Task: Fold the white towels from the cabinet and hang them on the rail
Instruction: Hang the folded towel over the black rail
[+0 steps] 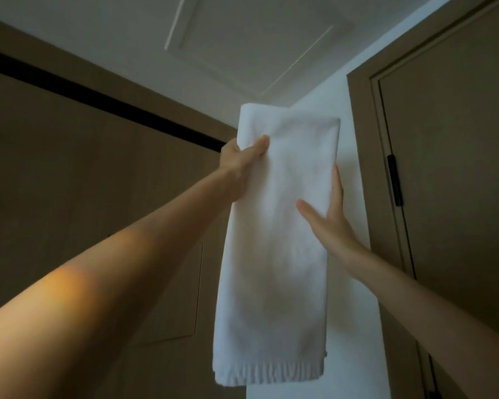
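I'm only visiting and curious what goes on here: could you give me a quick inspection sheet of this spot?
Surface: nothing seen; the work happens against a white wall.
Job's things: white towel hangs folded; black rail runs toward it, its end hidden.
Clutter: nothing seen.
Grippers: left hand grips the towel's upper edge; right hand rests flat at its right edge.
Cables: nothing seen.
Surroundings: brown door, ceiling panel.
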`<state>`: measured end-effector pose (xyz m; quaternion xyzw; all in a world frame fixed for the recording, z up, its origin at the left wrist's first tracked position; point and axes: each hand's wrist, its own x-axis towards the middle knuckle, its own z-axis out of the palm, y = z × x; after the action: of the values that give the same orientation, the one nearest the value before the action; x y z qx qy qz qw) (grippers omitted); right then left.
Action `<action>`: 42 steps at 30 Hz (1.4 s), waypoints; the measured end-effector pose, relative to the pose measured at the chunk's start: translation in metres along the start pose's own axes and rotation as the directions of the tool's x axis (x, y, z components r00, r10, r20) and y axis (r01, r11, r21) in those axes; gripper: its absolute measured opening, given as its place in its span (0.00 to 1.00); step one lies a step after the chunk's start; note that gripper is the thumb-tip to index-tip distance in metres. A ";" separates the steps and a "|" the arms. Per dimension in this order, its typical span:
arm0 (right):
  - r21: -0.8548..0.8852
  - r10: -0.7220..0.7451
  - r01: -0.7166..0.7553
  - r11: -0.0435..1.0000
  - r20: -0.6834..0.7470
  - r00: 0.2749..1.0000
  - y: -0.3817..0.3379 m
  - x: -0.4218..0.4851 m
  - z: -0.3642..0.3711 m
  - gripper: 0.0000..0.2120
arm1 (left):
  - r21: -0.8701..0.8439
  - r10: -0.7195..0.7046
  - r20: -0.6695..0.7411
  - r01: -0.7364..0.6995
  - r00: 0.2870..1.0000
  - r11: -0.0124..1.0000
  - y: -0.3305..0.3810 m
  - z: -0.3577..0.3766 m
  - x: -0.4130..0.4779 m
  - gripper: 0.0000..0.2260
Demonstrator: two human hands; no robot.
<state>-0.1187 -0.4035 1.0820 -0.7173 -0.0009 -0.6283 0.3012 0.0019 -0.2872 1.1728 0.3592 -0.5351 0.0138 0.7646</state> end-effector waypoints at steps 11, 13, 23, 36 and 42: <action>0.033 -0.217 0.221 0.975 -0.096 0.971 0.024 0.100 -0.005 0.33 | 0.502 0.400 -0.078 -0.310 0.913 0.807 -0.006 0.018 0.061 0.32; 0.049 -0.214 0.221 0.974 -0.110 0.971 0.027 0.128 -0.004 0.33 | 0.727 0.509 0.049 -0.380 0.859 0.571 -0.009 0.017 0.060 0.34; 0.101 -0.113 0.131 0.986 -0.172 0.979 0.038 0.235 0.015 0.32 | 0.913 0.286 0.407 -0.377 0.867 -0.157 -0.032 -0.021 0.079 0.46; -0.504 -0.584 0.438 0.745 -0.174 0.793 0.071 0.234 0.052 0.08 | 0.894 0.469 0.443 -0.338 0.764 -0.294 -0.062 -0.021 0.090 0.38; -0.557 -0.673 0.552 0.621 -0.017 0.739 0.081 0.197 0.067 0.20 | 0.894 0.505 0.444 -0.323 0.740 -0.312 -0.069 -0.021 0.098 0.38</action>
<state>0.0134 -0.5148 1.2226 -0.6503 -0.0442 -0.7455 -0.1389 0.0887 -0.3626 1.2135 0.5753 -0.3815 0.6915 0.2129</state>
